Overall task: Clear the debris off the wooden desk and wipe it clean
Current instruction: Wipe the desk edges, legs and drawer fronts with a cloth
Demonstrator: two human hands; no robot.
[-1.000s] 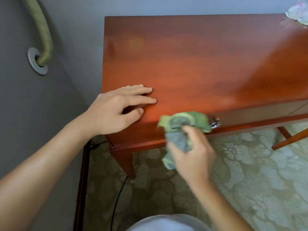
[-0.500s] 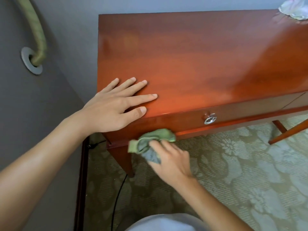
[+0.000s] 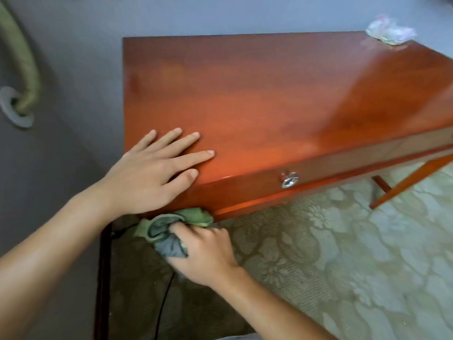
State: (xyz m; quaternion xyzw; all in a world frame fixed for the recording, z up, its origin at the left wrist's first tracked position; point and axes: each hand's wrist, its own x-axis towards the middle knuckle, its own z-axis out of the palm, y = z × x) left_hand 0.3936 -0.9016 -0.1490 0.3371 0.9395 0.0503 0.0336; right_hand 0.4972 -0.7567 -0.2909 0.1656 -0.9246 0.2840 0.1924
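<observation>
The left hand [image 3: 152, 177] lies flat, fingers straight, on the desk [image 3: 269, 101]; the right hand [image 3: 206, 253] grips the cloth [image 3: 171, 224] against its front edge.

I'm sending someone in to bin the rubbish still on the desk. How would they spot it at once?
Find the reddish wooden desk against the grey wall. Follow its back edge to the far right corner, well away from the left hand resting flat on the near left corner. There lies a crumpled whitish wrapper, the only loose item on the glossy top.
</observation>
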